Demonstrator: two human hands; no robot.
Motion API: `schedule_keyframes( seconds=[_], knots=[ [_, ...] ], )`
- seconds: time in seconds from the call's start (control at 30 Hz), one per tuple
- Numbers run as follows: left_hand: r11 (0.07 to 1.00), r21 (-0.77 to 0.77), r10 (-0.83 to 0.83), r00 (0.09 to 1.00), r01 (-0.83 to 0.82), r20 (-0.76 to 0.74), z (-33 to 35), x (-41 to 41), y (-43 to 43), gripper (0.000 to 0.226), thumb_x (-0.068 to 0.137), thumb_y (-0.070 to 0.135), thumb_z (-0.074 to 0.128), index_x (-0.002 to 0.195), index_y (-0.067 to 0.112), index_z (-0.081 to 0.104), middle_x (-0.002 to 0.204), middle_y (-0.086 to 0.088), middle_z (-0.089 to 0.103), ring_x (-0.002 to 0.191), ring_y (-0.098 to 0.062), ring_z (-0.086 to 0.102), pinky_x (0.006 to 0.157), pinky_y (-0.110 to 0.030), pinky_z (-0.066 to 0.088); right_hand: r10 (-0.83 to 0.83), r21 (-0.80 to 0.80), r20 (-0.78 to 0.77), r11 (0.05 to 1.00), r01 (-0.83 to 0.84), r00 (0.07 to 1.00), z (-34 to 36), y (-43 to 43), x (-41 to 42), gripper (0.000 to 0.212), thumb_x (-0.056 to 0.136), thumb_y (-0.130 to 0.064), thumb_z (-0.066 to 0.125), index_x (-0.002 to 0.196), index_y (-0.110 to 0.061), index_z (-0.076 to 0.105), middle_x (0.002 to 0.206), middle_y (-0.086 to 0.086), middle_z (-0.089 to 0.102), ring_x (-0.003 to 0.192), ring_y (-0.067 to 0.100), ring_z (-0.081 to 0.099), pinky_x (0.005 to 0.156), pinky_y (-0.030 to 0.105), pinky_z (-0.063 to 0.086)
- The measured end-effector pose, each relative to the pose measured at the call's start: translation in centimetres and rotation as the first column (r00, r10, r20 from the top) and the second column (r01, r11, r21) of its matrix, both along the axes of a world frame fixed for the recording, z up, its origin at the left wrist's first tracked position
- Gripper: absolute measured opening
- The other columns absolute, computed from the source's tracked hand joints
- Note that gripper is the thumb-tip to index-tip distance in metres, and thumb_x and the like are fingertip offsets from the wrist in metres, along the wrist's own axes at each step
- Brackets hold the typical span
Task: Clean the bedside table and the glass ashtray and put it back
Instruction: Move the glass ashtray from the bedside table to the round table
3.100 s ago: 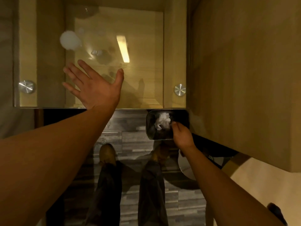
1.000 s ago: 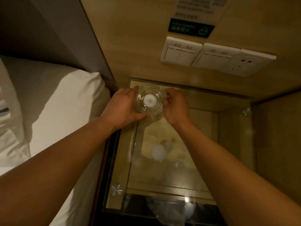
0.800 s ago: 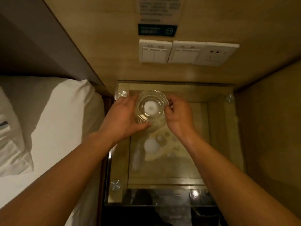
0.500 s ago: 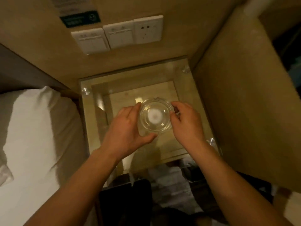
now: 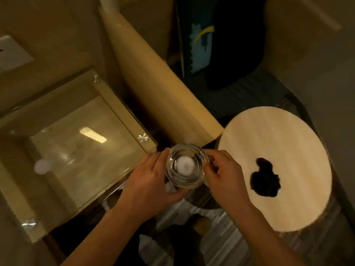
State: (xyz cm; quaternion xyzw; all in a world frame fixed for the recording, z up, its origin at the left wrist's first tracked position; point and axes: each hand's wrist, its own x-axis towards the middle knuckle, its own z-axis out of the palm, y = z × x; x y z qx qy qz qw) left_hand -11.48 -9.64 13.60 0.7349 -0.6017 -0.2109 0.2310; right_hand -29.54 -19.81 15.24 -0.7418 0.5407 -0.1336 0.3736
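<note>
- Head view: the glass ashtray (image 5: 185,167) is held up between both hands. It sits just off the right front corner of the bedside table (image 5: 119,112), over the gap between that table and a round wooden table (image 5: 269,146), and rests on neither.
- The left hand (image 5: 148,181) grips the ashtray's left side, with fingers curled against the wall and the thumb wrapped along the near edge.
- The right hand (image 5: 224,179) holds the right rim with bent fingers and thumb (a pinch more than a full wrap).
- A round white patch shows in the middle of the ashtray; the blur makes it impossible to tell what it is.
- The bedside table has a glass top fixed with metal studs (image 5: 143,137), and a ceiling light is reflected in the pane. A small white round spot (image 5: 41,166) shows near its left side.
- A dark crumpled thing (image 5: 264,181) lies on the round wooden table, to the right of the right hand.
- A pale wooden panel (image 5: 153,83) runs diagonally behind the bedside table, and a white wall plate (image 5: 11,52) sits at the far left.
- Dark clothing (image 5: 221,45) with a blue and yellow print hangs at the top.
- Below the hands are grey floor tiles and a shoe (image 5: 201,223).
</note>
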Motion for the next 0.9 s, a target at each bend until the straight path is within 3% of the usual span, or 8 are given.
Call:
schedule_keyframes(
  seconds=[0.13, 0.27, 0.37, 0.5, 0.63, 0.73, 0.9],
  knots=[
    [0.994, -0.003, -0.107, 0.994, 0.107, -0.035, 1.8, -6.5, -3.0, 0.093, 0.072, 0.07, 0.067, 0.147, 0.017, 0.049, 0.126, 0.0, 0.068, 0.116, -0.014, 0.058, 0.099, -0.026, 0.041, -0.125, -0.03, -0.015, 0.992, 0.125, 0.992, 1.9, -0.7, -7.6, 0.024, 0.097, -0.011, 0.064, 0.114, -0.026, 0.071, 0.096, -0.008, 0.064, 0.081, 0.008, 0.062, 0.072, 0.026, 0.049],
    [0.977, 0.007, -0.213, 0.976, 0.213, -0.048, 1.5, -11.8, -6.8, 0.095, 0.073, 0.069, 0.064, 0.147, 0.012, 0.05, 0.127, -0.004, 0.067, 0.117, -0.022, 0.061, 0.098, -0.029, 0.047, -0.234, -0.026, -0.036, 0.972, 0.233, 0.972, 2.2, -2.4, -13.6, 0.023, 0.098, -0.01, 0.063, 0.114, -0.023, 0.072, 0.097, -0.005, 0.066, 0.084, 0.006, 0.062, 0.071, 0.025, 0.047],
    [0.957, 0.035, -0.288, 0.957, 0.289, -0.019, 0.3, -15.3, -10.4, 0.101, 0.073, 0.066, 0.067, 0.152, 0.009, 0.046, 0.135, -0.007, 0.062, 0.125, -0.025, 0.056, 0.107, -0.037, 0.047, -0.325, -0.025, -0.006, 0.946, 0.325, 0.946, 0.9, -4.2, -17.4, 0.023, 0.099, -0.012, 0.061, 0.115, -0.025, 0.071, 0.099, -0.008, 0.066, 0.082, 0.019, 0.069, 0.072, 0.042, 0.059],
    [0.921, 0.073, -0.385, 0.923, 0.383, 0.015, -1.7, -19.6, -15.3, 0.111, 0.072, 0.072, 0.061, 0.158, 0.008, 0.035, 0.144, -0.008, 0.057, 0.132, -0.024, 0.049, 0.115, -0.037, 0.04, -0.403, -0.074, -0.085, 0.915, 0.397, 0.911, -1.3, -7.3, -21.7, 0.023, 0.099, -0.016, 0.058, 0.116, -0.023, 0.072, 0.105, -0.003, 0.068, 0.086, 0.017, 0.065, 0.072, 0.028, 0.049],
    [0.893, 0.11, -0.442, 0.896, 0.437, 0.027, -4.5, -23.7, -19.9, 0.108, 0.078, 0.065, 0.075, 0.16, 0.012, 0.03, 0.149, -0.004, 0.052, 0.137, -0.022, 0.044, 0.116, -0.037, 0.041, -0.464, -0.084, -0.111, 0.885, 0.457, 0.879, -4.0, -10.4, -25.5, 0.024, 0.1, -0.015, 0.055, 0.118, -0.018, 0.071, 0.104, -0.002, 0.066, 0.089, 0.02, 0.064, 0.076, 0.035, 0.052],
    [0.877, 0.13, -0.468, 0.884, 0.463, 0.012, -7.1, -26.3, -23.0, 0.101, 0.073, 0.069, 0.073, 0.154, 0.022, 0.034, 0.138, 0.002, 0.058, 0.128, -0.018, 0.05, 0.105, -0.042, 0.052, -0.492, -0.09, -0.11, 0.87, 0.485, 0.863, -6.5, -12.6, -28.2, 0.024, 0.1, -0.014, 0.054, 0.117, -0.016, 0.071, 0.101, -0.002, 0.066, 0.09, 0.022, 0.063, 0.077, 0.04, 0.054],
    [0.84, 0.171, -0.52, 0.854, 0.514, -0.016, -9.9, -29.7, -26.8, 0.097, 0.076, 0.063, 0.077, 0.151, 0.015, 0.039, 0.135, -0.005, 0.06, 0.124, -0.023, 0.05, 0.103, -0.037, 0.046, -0.53, -0.067, -0.123, 0.848, 0.526, 0.839, -10.8, -15.5, -31.4, 0.026, 0.099, -0.013, 0.053, 0.117, -0.014, 0.072, 0.105, 0.005, 0.07, 0.091, 0.021, 0.061, 0.076, 0.032, 0.044]
  ],
)
